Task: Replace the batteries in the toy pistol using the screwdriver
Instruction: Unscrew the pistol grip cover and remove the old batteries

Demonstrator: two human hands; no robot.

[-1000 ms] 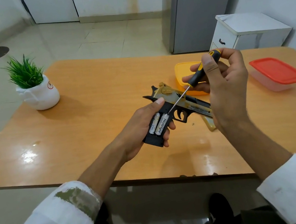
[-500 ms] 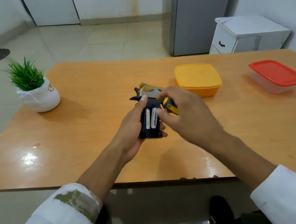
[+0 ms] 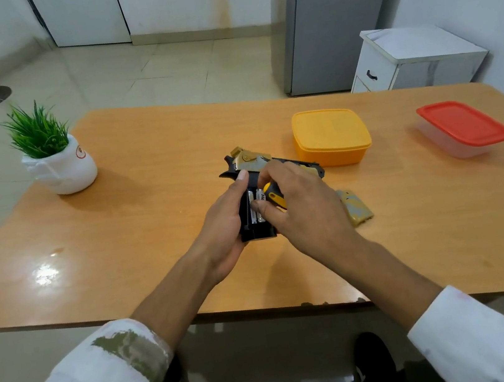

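Observation:
The black and gold toy pistol [image 3: 248,163] lies at the middle of the wooden table [image 3: 146,190], its grip pointing toward me. My left hand [image 3: 224,224] grips the black handle, whose compartment is open and shows two silver batteries [image 3: 254,206]. My right hand [image 3: 300,206] holds the yellow-and-black screwdriver [image 3: 272,196] in its curled fingers, and its thumb tip presses on the batteries. The screwdriver's shaft is hidden by the hand. The gold battery cover [image 3: 354,206] lies on the table just right of my right hand.
An orange lidded box [image 3: 330,135] stands right behind the pistol. A clear box with a red lid [image 3: 463,126] sits at the far right. A potted green plant [image 3: 54,155] stands at the left. Beyond the table are a white cabinet [image 3: 414,58] and a grey fridge [image 3: 335,14].
My right hand came down from above the pistol, tucked the screwdriver into its palm and put its thumb on the batteries. The pistol shifted slightly left and now lies lower in my left hand.

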